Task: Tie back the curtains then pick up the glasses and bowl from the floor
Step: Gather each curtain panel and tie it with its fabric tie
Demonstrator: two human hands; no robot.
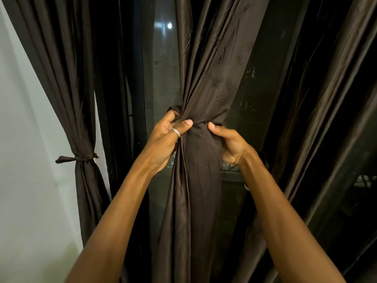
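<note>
A dark brown curtain (206, 82) hangs in the middle of the view, gathered into a narrow bunch at mid height. My left hand (167, 139), with a ring on the thumb, grips the bunch from the left, and a fold or strip of the same cloth (175, 110) sticks out above its fingers. My right hand (228, 144) grips the bunch from the right, thumb on the front. Whether a tie runs around the bunch is hidden by my hands. No glasses or bowl are in view.
At the left, another brown curtain (81, 123) is bound with a knotted fabric tie (78, 158) against a white wall (24, 160). More curtain folds (318, 99) hang at the right. Dark window glass (161, 64) with a light reflection shows between them.
</note>
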